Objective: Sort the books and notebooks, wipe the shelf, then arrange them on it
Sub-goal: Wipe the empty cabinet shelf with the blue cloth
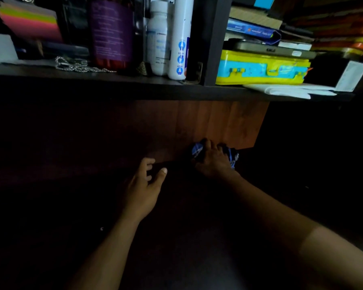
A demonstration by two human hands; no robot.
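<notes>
A bare reddish-brown wooden shelf [218, 122] lies in dim light below the upper board. My right hand [215, 161] grips a bunched blue-and-white cloth [197, 150] and presses it onto the shelf near its front edge. My left hand [144, 181] hovers at the shelf's front edge to the left, fingers loosely curled, holding nothing. Stacked books and notebooks [258, 28] lie flat in the upper right compartment.
The upper shelf board [134, 88] carries a purple-labelled jar [111, 32], white bottles [176, 38], a metal chain [80, 66], coloured sticky notes [29, 21], and a yellow-and-blue case [262, 69]. A dark divider [215, 38] splits it. White paper [291, 91] overhangs its edge.
</notes>
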